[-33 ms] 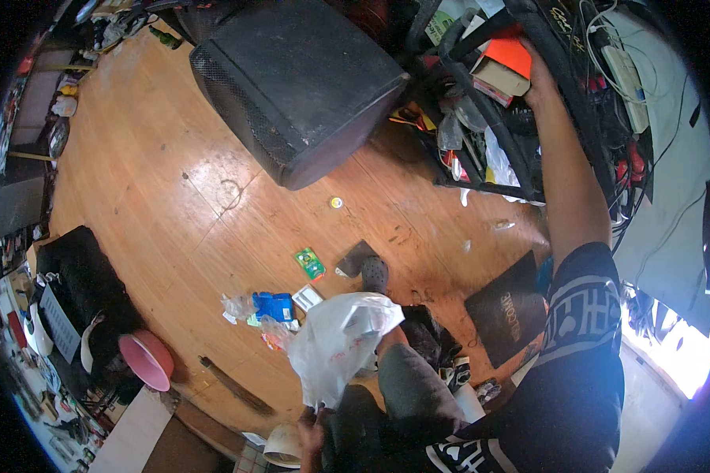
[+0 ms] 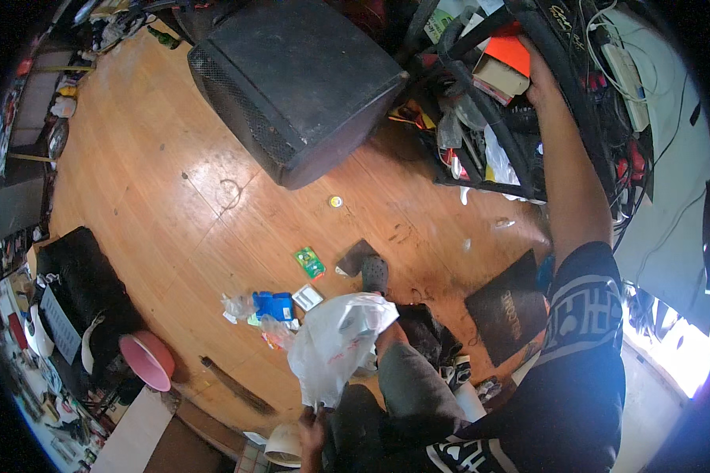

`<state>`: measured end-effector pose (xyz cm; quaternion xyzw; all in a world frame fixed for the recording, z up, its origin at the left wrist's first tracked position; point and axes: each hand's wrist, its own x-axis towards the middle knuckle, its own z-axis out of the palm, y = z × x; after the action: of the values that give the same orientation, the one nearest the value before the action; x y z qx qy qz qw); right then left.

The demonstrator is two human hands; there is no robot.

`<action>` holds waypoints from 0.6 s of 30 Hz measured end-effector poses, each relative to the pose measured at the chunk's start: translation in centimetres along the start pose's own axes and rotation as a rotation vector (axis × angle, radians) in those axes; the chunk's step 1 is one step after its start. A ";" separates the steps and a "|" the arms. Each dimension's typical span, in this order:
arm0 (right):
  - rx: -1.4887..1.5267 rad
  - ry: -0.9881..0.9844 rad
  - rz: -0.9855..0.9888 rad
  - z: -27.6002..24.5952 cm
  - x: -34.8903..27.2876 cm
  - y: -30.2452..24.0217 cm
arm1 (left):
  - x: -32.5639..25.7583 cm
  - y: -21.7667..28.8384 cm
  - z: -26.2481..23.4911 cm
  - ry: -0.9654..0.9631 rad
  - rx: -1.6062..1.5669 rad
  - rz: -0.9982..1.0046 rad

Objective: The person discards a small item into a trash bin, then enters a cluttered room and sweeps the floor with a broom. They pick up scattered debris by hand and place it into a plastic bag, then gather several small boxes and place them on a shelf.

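My left hand [image 2: 313,428] is closed on the gathered end of a white plastic bag [image 2: 331,347], which hangs puffed out in front of my legs. At the upper right, my right arm reaches into a black-framed rack [image 2: 493,138]. There my right hand [image 2: 538,75] grips the side of an orange cardboard box [image 2: 506,57] with an open brown end; its fingers are mostly hidden behind the box. Other small packages and clear plastic bags [image 2: 450,130] crowd the shelves around it.
A large black speaker cabinet [image 2: 300,79] stands on the wood floor. Near the bag lie a blue package [image 2: 273,305], a green packet [image 2: 310,262] and a white box [image 2: 308,297]. A pink basin [image 2: 147,361] sits left, a dark doormat [image 2: 506,309] right. Cables [image 2: 674,150] hang at far right.
The white bag has shifted very slightly and its top edge has sagged a little. Both hands stay in nearly the same places.
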<state>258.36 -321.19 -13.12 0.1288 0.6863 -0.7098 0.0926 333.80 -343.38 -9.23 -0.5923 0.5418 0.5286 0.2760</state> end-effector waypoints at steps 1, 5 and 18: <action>-0.117 0.035 -0.030 0.0 -0.1 -0.3 | 0.0 0.0 -0.1 -0.007 -0.045 0.081; -0.207 0.026 -0.149 0.7 -1.8 -0.8 | 0.1 -0.5 -0.5 0.108 -0.090 0.156; -0.533 0.433 -0.182 1.5 -12.3 6.2 | 1.9 -8.7 -5.5 0.173 -0.054 0.176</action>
<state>271.82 -323.51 -15.13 0.1856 0.8598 -0.4675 -0.0882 343.40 -346.73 -11.54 -0.5932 0.5990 0.5121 0.1646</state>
